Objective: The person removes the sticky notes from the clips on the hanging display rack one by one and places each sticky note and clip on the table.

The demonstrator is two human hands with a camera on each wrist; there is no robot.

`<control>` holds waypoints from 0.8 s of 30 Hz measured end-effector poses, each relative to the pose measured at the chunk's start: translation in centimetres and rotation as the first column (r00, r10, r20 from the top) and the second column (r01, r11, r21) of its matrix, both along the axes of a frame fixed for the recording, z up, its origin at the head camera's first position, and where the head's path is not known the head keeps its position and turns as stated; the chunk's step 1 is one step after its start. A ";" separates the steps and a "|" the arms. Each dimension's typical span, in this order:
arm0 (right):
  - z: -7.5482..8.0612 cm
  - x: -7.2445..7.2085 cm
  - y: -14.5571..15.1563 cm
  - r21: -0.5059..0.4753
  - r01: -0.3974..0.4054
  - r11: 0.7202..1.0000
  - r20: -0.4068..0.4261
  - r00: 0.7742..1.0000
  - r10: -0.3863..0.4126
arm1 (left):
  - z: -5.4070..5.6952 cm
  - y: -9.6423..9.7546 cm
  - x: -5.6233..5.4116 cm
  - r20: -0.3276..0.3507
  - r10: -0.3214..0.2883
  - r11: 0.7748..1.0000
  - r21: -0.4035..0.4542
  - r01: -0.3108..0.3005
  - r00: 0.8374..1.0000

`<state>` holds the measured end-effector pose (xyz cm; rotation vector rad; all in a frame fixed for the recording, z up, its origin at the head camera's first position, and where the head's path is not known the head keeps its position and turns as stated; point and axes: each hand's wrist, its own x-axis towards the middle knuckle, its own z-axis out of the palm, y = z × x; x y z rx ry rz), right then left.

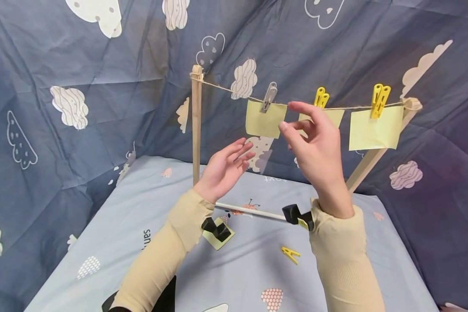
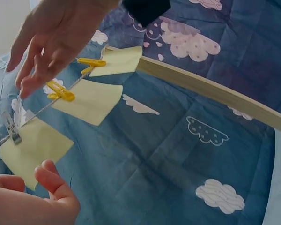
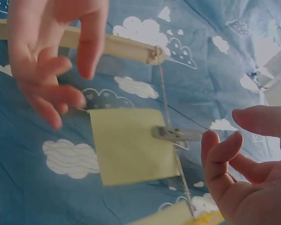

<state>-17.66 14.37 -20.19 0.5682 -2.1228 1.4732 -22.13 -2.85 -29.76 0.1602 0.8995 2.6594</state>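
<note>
A grey clothespin (image 1: 269,96) clips a yellow paper note (image 1: 263,121) to a string (image 1: 222,88). My right hand (image 1: 316,141) is raised at that string, thumb and index finger apart with nothing between them. In the right wrist view its fingertips are close by the handle end of the grey clothespin (image 3: 178,134). Lower and to the left, my left hand (image 1: 228,169) holds nothing, its fingers loosely spread near the note's lower edge. Farther right hang two more notes, one (image 1: 374,130) under a yellow clothespin (image 1: 380,100), the other partly hidden behind my right hand.
Wooden posts (image 1: 196,125) carry the string at both ends, with a pale bar (image 1: 253,211) low between them. On the light blue sheet lie a loose yellow clothespin (image 1: 290,255) and a yellow note (image 1: 217,243), partly covered by the left wrist camera. Dark blue cloud-print cloth hangs behind.
</note>
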 end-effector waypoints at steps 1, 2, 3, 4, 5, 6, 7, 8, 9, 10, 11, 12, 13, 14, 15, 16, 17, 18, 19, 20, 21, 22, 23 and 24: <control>0.2 -0.3 -0.2 0.003 0.000 1.000 0.008 1.000 0.000 | 0.2 0.2 -0.1 -0.003 0.000 1.000 0.005 0.000 1.000; 0.4 -0.6 -0.5 0.002 -0.001 1.000 0.017 1.000 0.001 | 0.3 0.4 -0.1 -0.005 -0.002 1.000 0.010 0.002 1.000; 0.5 -0.9 -0.7 -0.002 -0.003 1.000 0.026 1.000 0.003 | 0.5 0.5 -0.2 -0.005 -0.003 1.000 0.015 0.003 1.000; 0.7 -1.3 -0.9 -0.013 -0.009 1.000 0.032 0.999 0.010 | 0.7 0.6 -0.2 -0.005 -0.005 1.000 0.018 0.005 1.000; 0.8 -1.6 -1.1 -0.025 -0.018 1.000 0.037 0.999 0.019 | 0.8 0.8 -0.2 -0.002 -0.007 1.000 0.023 0.007 1.000; 0.9 -1.9 -1.3 -0.037 -0.027 0.999 0.040 0.999 0.029 | 1.0 0.9 -0.3 0.002 -0.010 1.000 0.029 0.010 1.000; 1.0 -2.1 -1.4 -0.051 -0.037 0.998 0.044 0.998 0.039 | 1.1 1.0 -0.3 0.005 -0.011 0.999 0.038 0.011 1.000; 1.1 -2.3 -1.6 -0.057 -0.043 0.997 0.047 0.998 0.046 | 1.3 1.1 -0.3 0.008 -0.013 0.999 0.046 0.013 1.000; 1.2 -2.5 -1.7 -0.062 -0.049 0.997 0.051 0.997 0.052 | 1.4 1.2 -0.4 0.009 -0.016 0.998 0.053 0.015 1.000; 1.2 -2.7 -1.9 -0.066 -0.052 0.996 0.059 0.997 0.056 | 1.5 1.2 -0.4 0.010 -0.020 0.998 0.060 0.020 1.000; 1.3 -2.8 -2.0 -0.062 -0.050 0.997 0.068 0.996 0.055 | 1.6 1.3 -0.4 0.010 -0.024 0.998 0.063 0.023 1.000; 1.4 -2.9 -2.1 -0.058 -0.048 0.997 0.078 0.996 0.052 | 1.7 1.3 -0.5 0.007 -0.028 0.997 0.065 0.028 1.000; 1.5 -3.0 -2.2 -0.052 -0.044 0.998 0.089 0.995 0.048 | 1.7 1.3 -0.5 0.003 -0.033 0.997 0.066 0.032 0.999; 1.6 -3.1 -2.3 -0.046 -0.040 0.998 0.100 0.994 0.045 | 1.8 1.3 -0.5 -0.001 -0.037 0.997 0.066 0.037 0.999; 1.7 -3.2 -2.4 -0.045 -0.039 0.998 0.113 0.993 0.044 | 1.8 1.3 -0.5 -0.007 -0.042 0.997 0.067 0.042 0.999; 1.8 -3.3 -2.5 -0.045 -0.041 0.998 0.126 0.991 0.046 | 1.9 1.4 -0.5 -0.015 -0.044 0.997 0.068 0.045 0.999; 1.9 -3.4 -2.6 -0.048 -0.045 0.998 0.140 0.989 0.051 | 1.9 1.4 -0.5 -0.024 -0.045 0.996 0.070 0.047 0.999; 2.0 -3.5 -2.6 -0.055 -0.051 0.997 0.155 0.986 0.059 | 2.0 1.4 -0.5 -0.034 -0.045 0.996 0.073 0.047 0.998; 2.1 -3.6 -2.7 -0.063 -0.058 0.996 0.172 0.983 0.068 | 2.0 1.4 -0.5 -0.044 -0.045 0.996 0.078 0.049 0.998; 2.2 -3.7 -2.7 -0.076 -0.066 0.995 0.188 0.979 0.079 | 2.0 1.5 -0.6 -0.056 -0.045 0.995 0.082 0.050 0.997; 2.2 -3.8 -2.8 -0.090 -0.073 0.993 0.202 0.975 0.090 | 2.0 1.5 -0.6 -0.064 -0.044 0.995 0.088 0.050 0.997; 2.3 -3.9 -2.8 -0.099 -0.078 0.992 0.213 0.972 0.098 | 2.0 1.6 -0.6 -0.073 -0.042 0.995 0.091 0.048 0.996; 2.4 -4.0 -2.8 -0.109 -0.083 0.991 0.223 0.969 0.106 | 2.0 1.6 -0.6 -0.083 -0.039 0.995 0.090 0.047 0.996; 2.4 -4.1 -2.9 -0.116 -0.087 0.989 0.230 0.967 0.112 | 2.0 1.6 -0.7 -0.093 -0.038 0.995 0.091 0.046 0.995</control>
